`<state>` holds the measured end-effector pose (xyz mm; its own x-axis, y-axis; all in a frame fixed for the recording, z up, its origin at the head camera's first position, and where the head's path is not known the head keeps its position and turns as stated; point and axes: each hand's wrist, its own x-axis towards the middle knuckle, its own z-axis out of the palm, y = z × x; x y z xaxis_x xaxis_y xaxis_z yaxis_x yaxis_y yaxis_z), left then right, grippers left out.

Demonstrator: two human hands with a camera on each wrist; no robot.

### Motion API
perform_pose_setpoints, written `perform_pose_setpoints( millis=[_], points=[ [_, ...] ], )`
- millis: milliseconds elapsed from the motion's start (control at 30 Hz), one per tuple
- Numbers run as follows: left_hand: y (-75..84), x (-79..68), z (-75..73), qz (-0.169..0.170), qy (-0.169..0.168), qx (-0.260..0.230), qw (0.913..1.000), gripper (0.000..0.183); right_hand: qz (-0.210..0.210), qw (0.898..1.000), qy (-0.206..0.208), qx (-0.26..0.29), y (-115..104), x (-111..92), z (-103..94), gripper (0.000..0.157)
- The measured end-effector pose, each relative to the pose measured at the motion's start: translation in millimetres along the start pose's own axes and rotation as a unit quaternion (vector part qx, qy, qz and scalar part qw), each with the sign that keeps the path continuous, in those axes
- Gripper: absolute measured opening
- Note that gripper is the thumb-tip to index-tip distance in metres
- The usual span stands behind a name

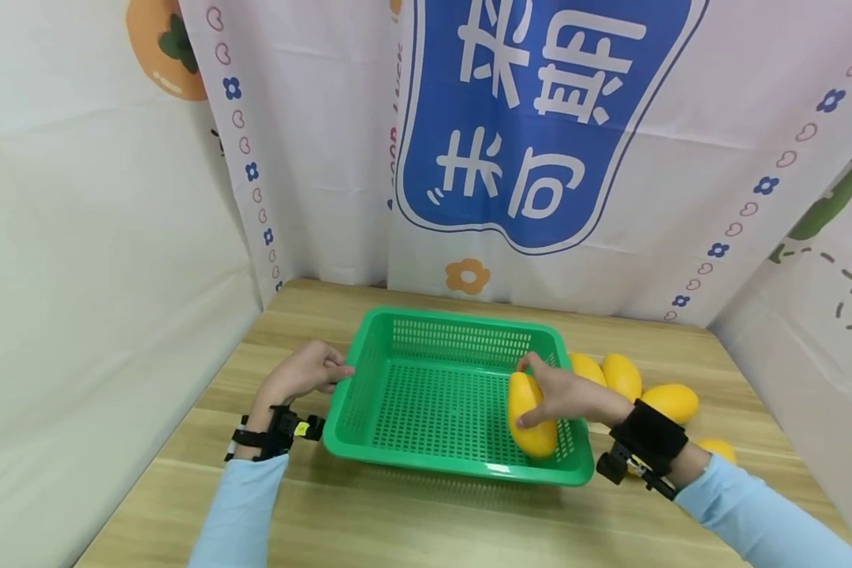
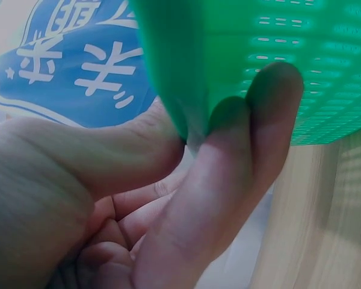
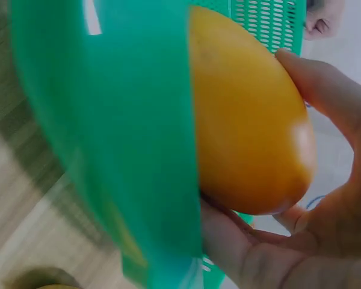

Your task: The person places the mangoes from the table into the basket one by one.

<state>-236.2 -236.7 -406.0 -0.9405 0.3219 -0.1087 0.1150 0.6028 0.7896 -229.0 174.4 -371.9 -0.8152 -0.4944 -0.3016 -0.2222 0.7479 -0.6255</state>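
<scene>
A green plastic basket (image 1: pixel 440 410) with a slotted floor and walls sits on the wooden table. At its left end my left hand (image 1: pixel 305 372) pinches the rim; in the left wrist view the thumb (image 2: pixel 132 147) lies on one side of the wall and bent fingers (image 2: pixel 222 168) on the other. My right hand (image 1: pixel 568 392) grips a yellow mango (image 1: pixel 528 410) inside the basket's right end. Thumb and fingers span the mango's sides in the right wrist view, where the basket wall (image 3: pixel 120 132) hides part of it.
Several more mangoes (image 1: pixel 670 403) lie on the table (image 1: pixel 397 521) to the right of the basket, some partly behind my right arm. A printed white cloth (image 1: pixel 326 158) hangs behind the table, with pale cloth walls at both sides.
</scene>
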Motion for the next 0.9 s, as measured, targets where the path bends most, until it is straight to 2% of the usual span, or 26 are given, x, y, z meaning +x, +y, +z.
perform_pose_setpoints(
  millis=[267,433,700,900],
  points=[
    [0.1,-3.5,1.8,-0.012,0.010,0.002,0.9999,0.046,0.011,0.999,-0.031,-0.026,0,4,8.1,0.064],
    [1.2,-2.7,2.8,-0.006,0.011,0.002,0.9999,0.046,0.023,0.998,-0.037,-0.049,-2,5,11.7,0.064],
    [1.9,-2.8,3.7,-0.008,0.018,0.005,0.9998,0.045,0.014,0.996,-0.045,-0.072,-1,6,19.5,0.064],
    [3.4,-2.4,3.4,-0.017,0.021,0.011,0.9996,0.038,0.011,0.995,-0.048,-0.083,1,7,24.8,0.064]
  ],
)
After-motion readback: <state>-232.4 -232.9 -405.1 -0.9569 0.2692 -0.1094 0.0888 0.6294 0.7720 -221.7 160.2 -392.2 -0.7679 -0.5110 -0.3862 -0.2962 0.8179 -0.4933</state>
